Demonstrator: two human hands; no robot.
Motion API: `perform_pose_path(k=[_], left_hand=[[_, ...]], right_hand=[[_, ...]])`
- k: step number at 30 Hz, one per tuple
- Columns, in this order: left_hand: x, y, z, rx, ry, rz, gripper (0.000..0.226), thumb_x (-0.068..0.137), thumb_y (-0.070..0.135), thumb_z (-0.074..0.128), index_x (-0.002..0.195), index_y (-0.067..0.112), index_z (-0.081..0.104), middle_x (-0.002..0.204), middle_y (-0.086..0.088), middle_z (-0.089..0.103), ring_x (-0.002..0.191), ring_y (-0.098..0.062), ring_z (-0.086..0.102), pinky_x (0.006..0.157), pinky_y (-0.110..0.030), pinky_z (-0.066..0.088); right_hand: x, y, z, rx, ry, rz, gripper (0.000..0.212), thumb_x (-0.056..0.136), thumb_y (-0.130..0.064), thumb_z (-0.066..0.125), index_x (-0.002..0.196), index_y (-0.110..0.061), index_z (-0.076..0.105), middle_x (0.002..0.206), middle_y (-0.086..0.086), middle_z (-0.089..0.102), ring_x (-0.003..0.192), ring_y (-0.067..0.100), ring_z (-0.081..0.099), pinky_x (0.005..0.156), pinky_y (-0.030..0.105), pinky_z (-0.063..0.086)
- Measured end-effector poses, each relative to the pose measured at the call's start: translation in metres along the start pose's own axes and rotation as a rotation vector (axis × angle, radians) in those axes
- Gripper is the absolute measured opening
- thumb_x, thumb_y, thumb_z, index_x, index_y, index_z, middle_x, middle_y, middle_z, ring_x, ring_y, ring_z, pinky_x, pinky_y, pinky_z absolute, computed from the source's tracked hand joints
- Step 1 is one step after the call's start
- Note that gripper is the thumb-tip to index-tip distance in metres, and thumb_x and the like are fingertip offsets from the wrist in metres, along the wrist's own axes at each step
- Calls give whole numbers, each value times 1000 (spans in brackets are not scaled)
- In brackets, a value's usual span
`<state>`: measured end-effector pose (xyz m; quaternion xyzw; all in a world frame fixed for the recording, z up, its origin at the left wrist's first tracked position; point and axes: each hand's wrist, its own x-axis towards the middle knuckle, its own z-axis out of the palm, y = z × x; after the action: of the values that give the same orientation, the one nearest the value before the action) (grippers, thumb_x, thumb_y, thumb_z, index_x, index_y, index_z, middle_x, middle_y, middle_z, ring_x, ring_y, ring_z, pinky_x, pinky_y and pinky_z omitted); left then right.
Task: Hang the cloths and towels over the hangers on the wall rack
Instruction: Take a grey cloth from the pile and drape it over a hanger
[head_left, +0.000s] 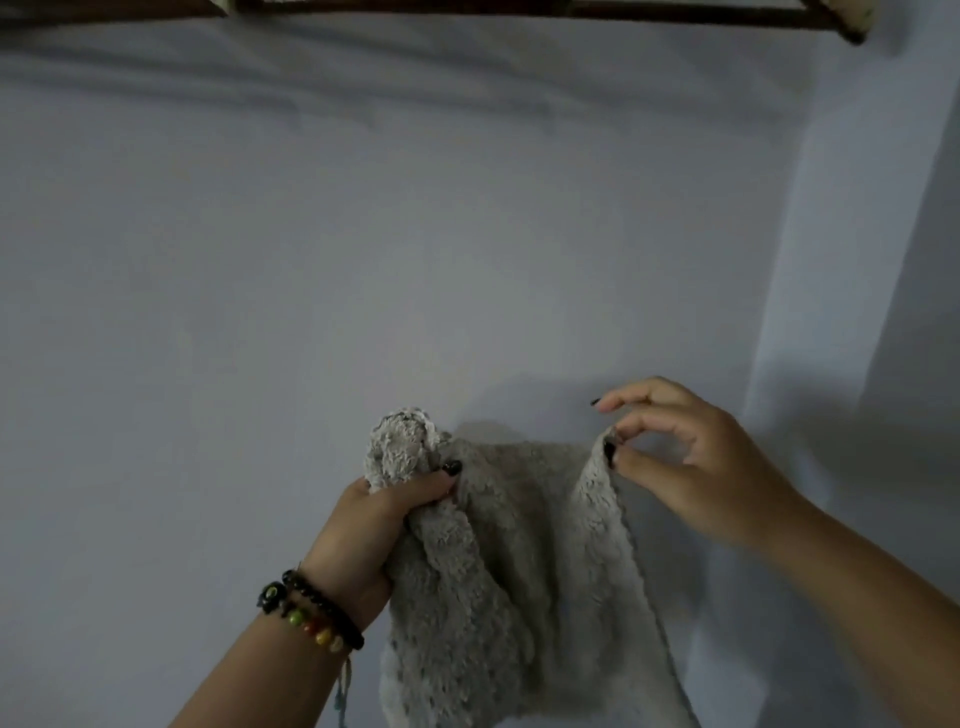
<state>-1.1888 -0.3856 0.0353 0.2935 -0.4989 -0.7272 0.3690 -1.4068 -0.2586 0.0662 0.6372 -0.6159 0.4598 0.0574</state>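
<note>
Presently the grey fluffy towel (519, 561) hangs in the air low in the head view, in front of the pale wall (363, 234), stretched loosely between the person's two hands and sagging in the middle. Its lower part runs out of the bottom of the picture.

The left hand (374, 525) has its fingers curled tight round a bunched corner, a tuft of pile standing up above the fist. The right hand (691, 457) holds far less: thumb and a fingertip pinch only the top edge of the opposite corner, while the other fingers are spread loosely above it.

That light pinch looks like the weak point. If the towel is lifted or shaken out, the thick fabric may slip from the right fingertips and drop to one side, leaving it dangling from the left fist alone. The bunched left corner may also keep the towel from spreading flat.

Both forearms reach up and forward from the bottom corners, the left wrist wearing beaded bracelets (311, 613).

The dark wooden rack (519, 10) runs along the very top of the picture, well above the towel. No hanger can be made out clearly.
</note>
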Motion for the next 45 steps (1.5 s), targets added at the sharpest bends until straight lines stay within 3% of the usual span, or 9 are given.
perform_pose_path(k=[3, 7, 17, 24, 30, 34, 37, 41, 45], left_hand=[[-5, 5, 5, -29, -19, -7, 45, 66, 17, 70, 106, -3, 69, 101, -23, 71, 91, -41, 69, 83, -48, 55], [-9, 13, 9, -43, -87, -17, 43, 69, 18, 70, 106, -3, 69, 102, -24, 71, 92, -41, 69, 85, -49, 55], [-8, 24, 18, -36, -180, 64, 42, 68, 15, 67, 104, -6, 69, 101, -27, 70, 85, -39, 70, 76, -43, 59], [-8, 32, 11, 20, -168, 190, 32, 67, 11, 76, 97, 1, 73, 100, -24, 71, 90, -40, 69, 81, -45, 58], [-10, 35, 7, 22, -167, 235, 19, 67, 8, 79, 85, 3, 75, 87, -20, 73, 76, -33, 71, 63, -34, 58], [-11, 38, 3, 108, 7, 269, 31, 66, 28, 70, 86, 5, 74, 75, -9, 70, 60, -20, 64, 58, -32, 52], [0, 41, -13, -69, 209, 245, 28, 87, 34, 60, 96, 8, 66, 63, -4, 56, 48, -17, 51, 46, -26, 44], [10, 49, -43, -131, 361, 322, 24, 97, 15, 49, 116, 3, 60, 95, -17, 67, 62, -19, 70, 50, -27, 55], [12, 55, -64, 309, 347, 628, 58, 94, -9, 43, 136, 32, 41, 114, -1, 56, 73, -23, 73, 59, -27, 59]], right_hand=[[10, -8, 5, 316, -94, 61, 20, 74, -32, 63, 76, -13, 66, 85, 6, 70, 82, 21, 66, 79, 36, 47], [21, -23, 18, 404, -154, 81, 10, 83, -17, 59, 76, -12, 62, 61, -1, 53, 56, 9, 45, 55, 21, 35], [34, -46, 27, 237, -166, -28, 6, 81, -17, 75, 84, -20, 71, 81, -3, 71, 78, 14, 67, 75, 33, 52], [43, -43, 38, 260, -182, 0, 22, 86, -18, 69, 106, -26, 66, 65, -12, 53, 58, -1, 50, 59, 12, 39], [48, -44, 38, 177, -192, -37, 6, 86, -23, 69, 92, -26, 70, 78, 2, 66, 73, 19, 62, 66, 30, 48], [49, -43, 36, 162, -125, -119, 4, 87, -24, 67, 84, -22, 68, 71, 1, 63, 62, 13, 56, 57, 22, 42], [56, -42, 31, 92, -31, -161, 5, 87, -25, 67, 84, -20, 67, 73, -4, 63, 67, 8, 58, 61, 23, 44], [69, -43, 24, -38, 80, -264, 16, 84, -40, 63, 85, -23, 65, 89, -7, 57, 86, 7, 56, 75, 18, 43], [77, -49, 19, 74, 32, -250, 9, 92, -25, 62, 88, -17, 63, 78, -1, 61, 72, 13, 58, 68, 29, 46]])
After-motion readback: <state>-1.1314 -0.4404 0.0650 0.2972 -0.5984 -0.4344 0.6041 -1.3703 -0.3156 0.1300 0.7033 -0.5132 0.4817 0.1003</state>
